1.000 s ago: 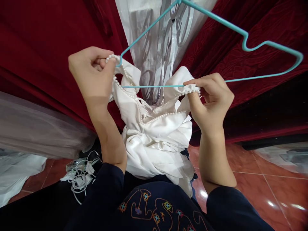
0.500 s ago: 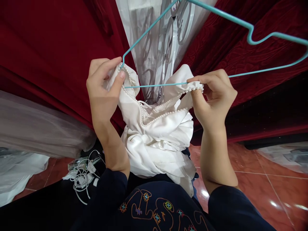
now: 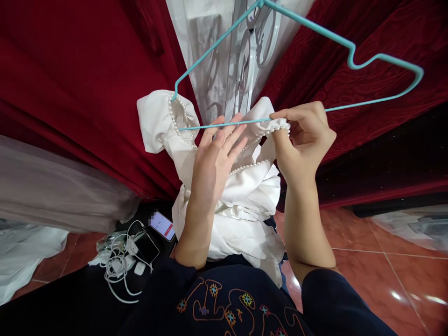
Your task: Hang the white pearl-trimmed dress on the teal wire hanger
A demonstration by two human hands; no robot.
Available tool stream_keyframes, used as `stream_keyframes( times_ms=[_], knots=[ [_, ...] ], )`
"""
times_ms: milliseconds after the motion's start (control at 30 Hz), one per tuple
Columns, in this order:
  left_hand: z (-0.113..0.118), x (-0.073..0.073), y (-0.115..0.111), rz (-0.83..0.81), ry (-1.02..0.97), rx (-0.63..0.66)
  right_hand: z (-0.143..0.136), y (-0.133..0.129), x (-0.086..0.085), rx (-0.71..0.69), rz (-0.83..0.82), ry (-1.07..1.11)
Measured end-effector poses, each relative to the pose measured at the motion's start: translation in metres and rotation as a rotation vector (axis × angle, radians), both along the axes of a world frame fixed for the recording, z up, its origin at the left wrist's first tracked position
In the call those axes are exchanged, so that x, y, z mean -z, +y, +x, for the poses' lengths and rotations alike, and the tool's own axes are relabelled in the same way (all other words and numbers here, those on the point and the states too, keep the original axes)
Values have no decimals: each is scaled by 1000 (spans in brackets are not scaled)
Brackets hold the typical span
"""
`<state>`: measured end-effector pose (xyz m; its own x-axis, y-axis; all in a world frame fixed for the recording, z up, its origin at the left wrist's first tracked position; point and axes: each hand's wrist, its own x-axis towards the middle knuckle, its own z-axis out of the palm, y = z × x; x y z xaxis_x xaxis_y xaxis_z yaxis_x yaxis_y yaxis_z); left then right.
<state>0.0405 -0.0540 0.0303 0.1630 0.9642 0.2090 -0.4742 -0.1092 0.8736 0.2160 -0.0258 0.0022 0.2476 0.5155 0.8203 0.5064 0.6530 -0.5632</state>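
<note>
A white dress [image 3: 241, 196] with pearl beads along its neckline lies gathered on my lap. One of its puffed sleeves [image 3: 151, 119] hangs over the left end of a light blue hanger [image 3: 304, 19]. My right hand [image 3: 306, 140] pinches the beaded edge of the other shoulder against the hanger's lower bar. In front of the neckline, my left hand [image 3: 219, 158] is open with its fingers spread, close to that bar. Whether its fingertips touch the bar I cannot tell. Part of the neckline is hidden behind this hand.
Dark red drapes [image 3: 87, 60] hang on both sides, with white ornate metalwork [image 3: 247, 70] between them. On a black surface at lower left are tangled white cables [image 3: 117, 266] and a lit phone [image 3: 163, 225]. Red floor tiles [image 3: 367, 270] show at right.
My left hand has let go of the left shoulder of the dress and moved right, to the middle of the bar. The hanger has shifted slightly left. My right hand keeps its pinch.
</note>
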Motion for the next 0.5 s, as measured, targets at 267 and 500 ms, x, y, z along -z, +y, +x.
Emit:
stream_keyframes(
  times_ms=[267, 500],
  knots=[
    [11, 15, 28, 28, -29, -213, 5, -24, -9, -134, -53, 14],
    [-14, 22, 41, 77, 17, -252, 36, -47, 4, 195, 20, 472]
  ],
)
